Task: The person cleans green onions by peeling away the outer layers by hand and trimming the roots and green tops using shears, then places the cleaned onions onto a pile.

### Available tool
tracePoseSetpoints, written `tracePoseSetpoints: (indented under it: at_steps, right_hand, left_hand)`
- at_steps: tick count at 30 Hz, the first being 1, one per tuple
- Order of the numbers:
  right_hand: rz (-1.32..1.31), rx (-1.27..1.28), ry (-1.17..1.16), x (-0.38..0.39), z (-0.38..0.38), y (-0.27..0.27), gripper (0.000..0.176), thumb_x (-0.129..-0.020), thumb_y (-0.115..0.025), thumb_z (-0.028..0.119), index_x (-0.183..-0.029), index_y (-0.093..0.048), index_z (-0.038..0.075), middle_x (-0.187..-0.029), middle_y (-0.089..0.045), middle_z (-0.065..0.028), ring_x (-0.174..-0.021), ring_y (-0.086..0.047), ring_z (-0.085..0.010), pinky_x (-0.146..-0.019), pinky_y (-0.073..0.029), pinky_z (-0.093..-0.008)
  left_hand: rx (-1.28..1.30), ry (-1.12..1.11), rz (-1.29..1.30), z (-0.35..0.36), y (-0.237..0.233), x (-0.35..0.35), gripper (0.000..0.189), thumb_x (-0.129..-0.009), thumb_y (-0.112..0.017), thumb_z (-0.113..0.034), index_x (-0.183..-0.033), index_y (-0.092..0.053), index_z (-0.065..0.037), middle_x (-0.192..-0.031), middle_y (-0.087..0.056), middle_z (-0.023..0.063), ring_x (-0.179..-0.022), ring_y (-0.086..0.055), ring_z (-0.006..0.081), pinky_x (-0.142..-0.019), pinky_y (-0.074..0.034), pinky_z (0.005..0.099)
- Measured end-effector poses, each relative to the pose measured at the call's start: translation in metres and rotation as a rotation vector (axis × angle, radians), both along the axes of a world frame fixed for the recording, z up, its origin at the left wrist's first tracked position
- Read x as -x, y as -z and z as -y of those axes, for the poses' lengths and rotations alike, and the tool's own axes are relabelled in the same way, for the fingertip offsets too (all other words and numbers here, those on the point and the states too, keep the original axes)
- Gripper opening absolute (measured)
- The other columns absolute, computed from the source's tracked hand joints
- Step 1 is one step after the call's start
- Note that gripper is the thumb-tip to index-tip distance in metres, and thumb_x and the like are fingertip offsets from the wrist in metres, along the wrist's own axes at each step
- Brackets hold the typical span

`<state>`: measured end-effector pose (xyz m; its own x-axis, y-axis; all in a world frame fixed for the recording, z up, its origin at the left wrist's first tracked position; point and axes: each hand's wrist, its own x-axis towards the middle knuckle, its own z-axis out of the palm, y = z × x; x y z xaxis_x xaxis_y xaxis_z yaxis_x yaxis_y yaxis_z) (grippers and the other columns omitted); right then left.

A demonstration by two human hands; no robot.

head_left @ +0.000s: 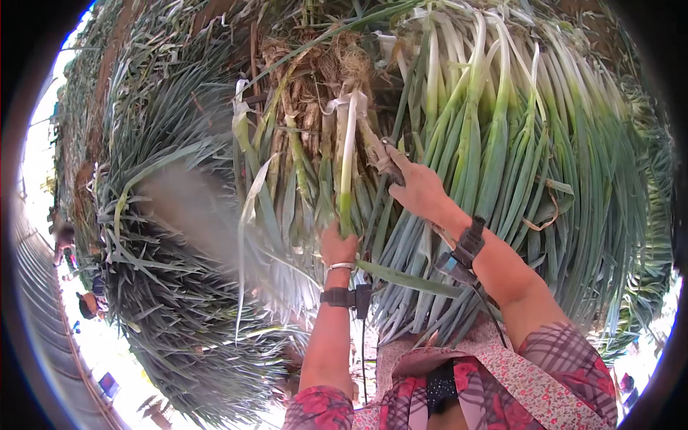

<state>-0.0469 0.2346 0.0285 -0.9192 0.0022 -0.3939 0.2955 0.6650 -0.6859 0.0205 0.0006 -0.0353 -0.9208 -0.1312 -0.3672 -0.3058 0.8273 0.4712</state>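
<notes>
My left hand (338, 245) is closed around the green part of a green onion (349, 154), whose white stem stands up from the fist. My right hand (421, 188) is to the right of that stem, its fingers bent against a brownish, dirt-covered strip (378, 152). Whether this strip is a peeled outer leaf or something else, I cannot make out. Behind the hands lies a bunch of unpeeled green onions (308, 115) with soil-brown stems and tangled roots. Cleaned green onions (494, 107) with white stems are spread to the right.
Heaped dark green leaves (201, 344) fill the left side. A pale, motion-blurred shape (190, 208) crosses them. At the far left are a corrugated metal sheet (43, 287) and a person (92, 304). A long loose leaf (408, 279) lies across the front, near my left wrist.
</notes>
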Motion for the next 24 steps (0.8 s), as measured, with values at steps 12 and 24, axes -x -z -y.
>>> tracePoseSetpoints:
  at_steps: [12, 24]
  right_hand:
    - [0.02, -0.004, 0.02, 0.022, -0.015, 0.009, 0.072, -0.071, -0.058, 0.024, -0.139, -0.037, 0.013, -0.087, -0.064, -0.0236, -0.084, -0.06, -0.0413, -0.078, -0.048, -0.0462]
    - [-0.301, 0.554, 0.079, 0.037, -0.064, -0.125, 0.073, -0.068, -0.057, -0.003, -0.138, -0.038, 0.006, -0.113, -0.06, -0.0084, -0.071, -0.055, -0.015, -0.07, -0.046, -0.0286]
  left_hand:
    - [-0.575, -0.254, 0.189, -0.006, -0.058, 0.01, 0.04, -0.072, -0.062, -0.012, -0.111, -0.058, -0.002, -0.082, -0.061, 0.0043, -0.066, -0.055, 0.0104, -0.055, -0.044, 0.0266]
    - [-0.773, -0.209, -0.03, -0.092, -0.194, 0.036, 0.02, -0.077, -0.059, 0.0, -0.097, -0.056, 0.0, -0.082, -0.054, 0.002, -0.072, -0.051, 0.0085, -0.059, -0.042, 0.0226]
